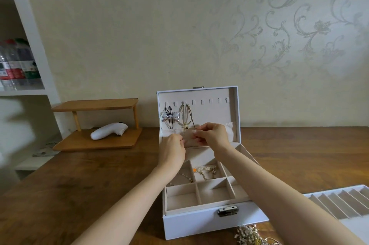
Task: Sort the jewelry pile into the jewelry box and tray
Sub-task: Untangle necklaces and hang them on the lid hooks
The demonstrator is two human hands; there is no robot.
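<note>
A white jewelry box (199, 222) stands open on the wooden table, its lid upright with a row of hooks. From the hooks hang a silver bow hair tie (171, 116) and a gold necklace (184, 119). My left hand (173, 150) pinches the necklace's lower end at the lid's fabric pocket (171, 132). My right hand (211, 135) pinches at the pocket edge just right of the chain. Gold and pearl pieces (205, 171) lie in the box's back compartments. The white slotted tray (343, 202) sits at the right.
A wooden two-tier stand (95, 141) with a white handheld device (108, 131) is at the back left. Dried flowers (249, 233) lie in front of the box. A white shelf with bottles (16, 65) stands at far left.
</note>
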